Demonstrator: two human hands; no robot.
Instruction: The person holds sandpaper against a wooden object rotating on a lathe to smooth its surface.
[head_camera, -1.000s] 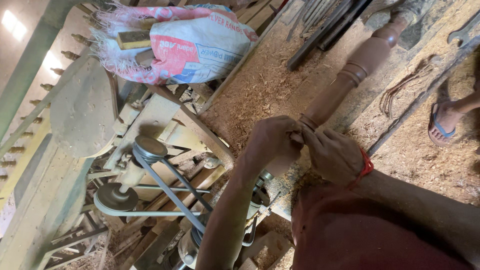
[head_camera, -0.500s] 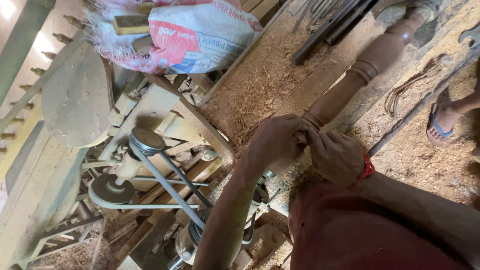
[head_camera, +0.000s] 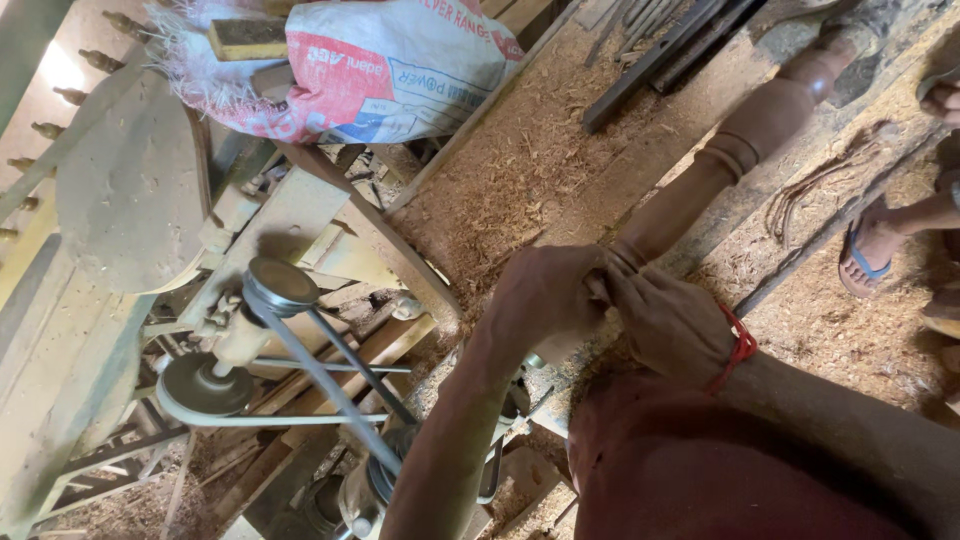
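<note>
A long turned wooden spindle (head_camera: 722, 163), reddish brown with rings and beads, lies on a lathe and runs from the centre up to the top right. My left hand (head_camera: 545, 292) and my right hand (head_camera: 668, 322) are both closed around its near end, knuckles almost touching. A small pale strip shows between the fingers; I cannot tell what it is. A red thread (head_camera: 738, 350) circles my right wrist. The hands hide the spindle's near end.
Left of my arm are a dark drive belt (head_camera: 330, 380) and metal pulleys (head_camera: 277, 283). A printed sack (head_camera: 395, 65) lies at the top. Sawdust covers the lathe bed (head_camera: 520, 160). Another person's foot in a blue sandal (head_camera: 865, 250) stands at the right.
Both hands stay closed on the spindle at the same spot. The view has drifted slightly, and the other person's foot has shifted a little at the right edge.
</note>
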